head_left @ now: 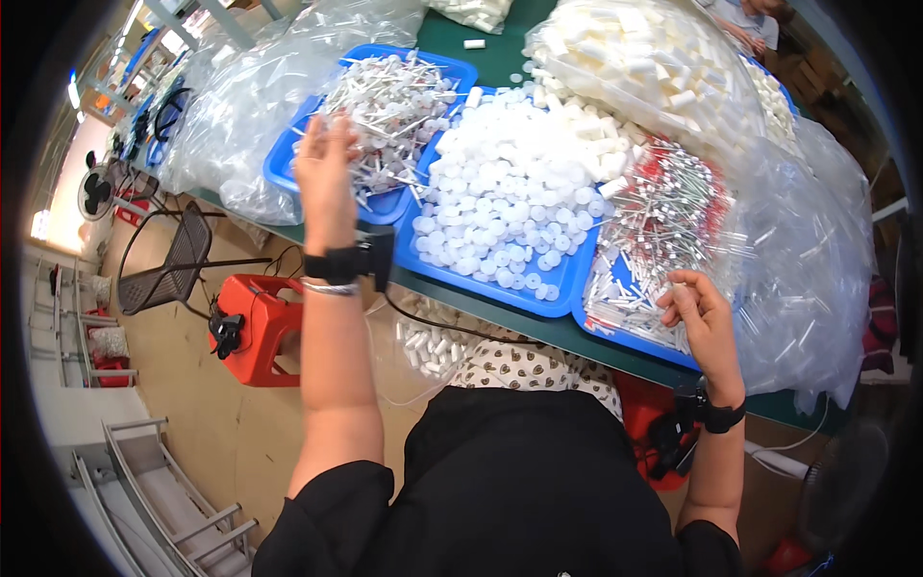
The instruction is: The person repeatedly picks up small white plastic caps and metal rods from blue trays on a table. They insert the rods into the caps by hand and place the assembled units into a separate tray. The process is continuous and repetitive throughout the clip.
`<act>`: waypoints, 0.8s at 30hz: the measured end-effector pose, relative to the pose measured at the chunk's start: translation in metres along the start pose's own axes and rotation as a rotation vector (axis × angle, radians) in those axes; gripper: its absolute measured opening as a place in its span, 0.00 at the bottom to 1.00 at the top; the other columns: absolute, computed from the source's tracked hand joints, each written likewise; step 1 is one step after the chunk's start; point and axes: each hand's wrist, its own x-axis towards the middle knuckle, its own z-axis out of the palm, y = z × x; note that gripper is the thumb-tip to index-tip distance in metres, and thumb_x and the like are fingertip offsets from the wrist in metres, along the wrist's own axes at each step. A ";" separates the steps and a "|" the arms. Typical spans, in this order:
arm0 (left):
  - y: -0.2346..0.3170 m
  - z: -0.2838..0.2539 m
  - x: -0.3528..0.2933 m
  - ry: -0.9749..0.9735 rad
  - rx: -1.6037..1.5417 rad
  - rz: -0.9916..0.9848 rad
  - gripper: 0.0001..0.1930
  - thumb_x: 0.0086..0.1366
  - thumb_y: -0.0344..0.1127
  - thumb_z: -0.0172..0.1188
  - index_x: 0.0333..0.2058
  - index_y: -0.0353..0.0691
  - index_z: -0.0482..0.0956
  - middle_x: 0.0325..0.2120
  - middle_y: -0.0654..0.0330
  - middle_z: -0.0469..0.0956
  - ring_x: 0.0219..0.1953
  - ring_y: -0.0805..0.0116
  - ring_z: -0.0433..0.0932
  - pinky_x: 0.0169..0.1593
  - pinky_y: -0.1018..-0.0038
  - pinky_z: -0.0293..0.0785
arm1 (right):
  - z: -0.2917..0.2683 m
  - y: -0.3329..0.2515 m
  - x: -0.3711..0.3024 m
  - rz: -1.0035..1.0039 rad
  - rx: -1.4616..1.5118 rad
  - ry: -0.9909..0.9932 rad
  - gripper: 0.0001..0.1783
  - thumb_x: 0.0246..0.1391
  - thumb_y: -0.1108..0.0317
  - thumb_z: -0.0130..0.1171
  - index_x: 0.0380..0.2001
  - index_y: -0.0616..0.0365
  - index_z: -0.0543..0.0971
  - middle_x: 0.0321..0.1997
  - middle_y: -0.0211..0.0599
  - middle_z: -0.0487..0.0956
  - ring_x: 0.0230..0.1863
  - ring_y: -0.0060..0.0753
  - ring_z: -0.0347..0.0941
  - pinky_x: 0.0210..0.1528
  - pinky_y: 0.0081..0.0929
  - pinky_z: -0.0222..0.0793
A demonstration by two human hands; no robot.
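My left hand (327, 173) is raised over the left blue tray (279, 163), its fingers stretched out and apart and slightly smeared. This tray holds a heap of thin white sticks with round caps (394, 106). My right hand (704, 317) hovers at the near side of the right blue tray (635, 346), its fingers curled in; whatever they hold is too small to make out. Under it lie short white tubes (620, 288) and a pile of thin metal pins with white and red parts (673, 192). Between the hands, translucent white discs (510, 221) fill the middle blue tray (481, 296).
A big clear bag of white cylinders (644, 58) stands behind the trays on the green table (500, 48). Clear plastic bags lie at left (231, 125) and right (798, 279). A red stool (255, 327) and a dark chair (178, 260) stand left. Another person (745, 24) sits far right.
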 end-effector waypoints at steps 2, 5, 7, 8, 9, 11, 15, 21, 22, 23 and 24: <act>-0.014 -0.015 0.022 -0.007 -0.001 -0.071 0.35 0.68 0.35 0.61 0.66 0.25 0.54 0.47 0.49 0.77 0.46 0.65 0.79 0.49 0.74 0.77 | -0.011 0.005 -0.001 0.003 -0.065 0.075 0.13 0.67 0.68 0.53 0.49 0.64 0.75 0.32 0.34 0.81 0.29 0.18 0.74 0.34 0.18 0.71; -0.021 -0.015 0.015 -0.060 0.025 0.011 0.36 0.68 0.33 0.61 0.67 0.26 0.52 0.62 0.41 0.63 0.55 0.60 0.74 0.54 0.71 0.75 | -0.023 0.012 -0.001 -0.041 -0.362 0.137 0.10 0.62 0.71 0.56 0.44 0.64 0.77 0.30 0.41 0.81 0.27 0.27 0.76 0.32 0.23 0.70; -0.006 0.000 -0.006 -0.049 0.141 0.041 0.36 0.68 0.33 0.62 0.67 0.27 0.54 0.62 0.42 0.62 0.55 0.60 0.74 0.54 0.72 0.75 | -0.022 0.008 -0.003 -0.069 -0.544 0.149 0.07 0.58 0.72 0.59 0.38 0.63 0.79 0.32 0.46 0.81 0.29 0.42 0.78 0.33 0.31 0.71; -0.001 0.006 -0.014 -0.043 0.203 0.060 0.36 0.67 0.33 0.62 0.67 0.28 0.54 0.63 0.43 0.61 0.55 0.60 0.74 0.53 0.72 0.75 | -0.021 0.008 -0.004 -0.132 -0.597 0.126 0.07 0.57 0.72 0.60 0.38 0.63 0.79 0.32 0.46 0.81 0.30 0.44 0.78 0.34 0.32 0.71; 0.001 0.006 -0.017 -0.040 0.299 0.072 0.34 0.67 0.34 0.62 0.67 0.33 0.57 0.62 0.46 0.62 0.54 0.60 0.74 0.51 0.72 0.75 | -0.019 0.010 -0.003 -0.200 -0.648 0.097 0.07 0.57 0.72 0.60 0.37 0.63 0.80 0.33 0.45 0.81 0.31 0.46 0.78 0.35 0.34 0.71; 0.006 0.010 -0.031 -0.099 0.495 0.180 0.33 0.67 0.34 0.62 0.67 0.36 0.60 0.62 0.47 0.62 0.52 0.60 0.75 0.50 0.72 0.76 | -0.016 0.009 -0.003 -0.296 -0.734 0.051 0.07 0.54 0.71 0.61 0.37 0.60 0.80 0.34 0.42 0.80 0.35 0.50 0.77 0.36 0.40 0.72; 0.015 0.032 -0.077 -0.272 0.573 0.143 0.24 0.65 0.33 0.64 0.59 0.39 0.71 0.52 0.56 0.73 0.42 0.69 0.78 0.42 0.74 0.75 | -0.007 0.010 0.007 -0.332 -0.931 0.128 0.05 0.53 0.72 0.61 0.35 0.58 0.79 0.35 0.40 0.78 0.34 0.49 0.77 0.36 0.41 0.73; 0.006 0.072 -0.162 -0.891 0.642 0.260 0.14 0.60 0.27 0.65 0.46 0.38 0.79 0.41 0.57 0.79 0.40 0.61 0.77 0.43 0.71 0.74 | -0.003 0.010 0.008 -0.339 -1.018 0.124 0.04 0.51 0.72 0.62 0.29 0.58 0.77 0.32 0.40 0.75 0.33 0.47 0.76 0.34 0.40 0.73; 0.000 0.074 -0.169 -0.926 0.689 0.391 0.15 0.58 0.27 0.65 0.45 0.38 0.79 0.41 0.55 0.78 0.41 0.56 0.76 0.44 0.68 0.74 | 0.000 0.010 0.007 -0.397 -0.963 0.087 0.04 0.50 0.72 0.62 0.28 0.58 0.77 0.31 0.40 0.75 0.33 0.47 0.76 0.33 0.40 0.73; -0.006 0.075 -0.173 -0.988 0.743 0.367 0.15 0.57 0.25 0.64 0.45 0.38 0.79 0.42 0.53 0.78 0.44 0.51 0.74 0.47 0.63 0.72 | 0.003 0.009 0.006 -0.453 -0.907 0.050 0.03 0.49 0.72 0.62 0.27 0.58 0.77 0.30 0.40 0.74 0.33 0.46 0.76 0.33 0.39 0.73; -0.009 0.076 -0.175 -0.981 0.770 0.385 0.16 0.57 0.25 0.64 0.45 0.38 0.78 0.42 0.54 0.77 0.44 0.51 0.74 0.47 0.63 0.72 | 0.005 0.010 0.006 -0.464 -0.934 0.015 0.03 0.48 0.73 0.61 0.26 0.58 0.76 0.29 0.40 0.74 0.33 0.46 0.76 0.33 0.39 0.73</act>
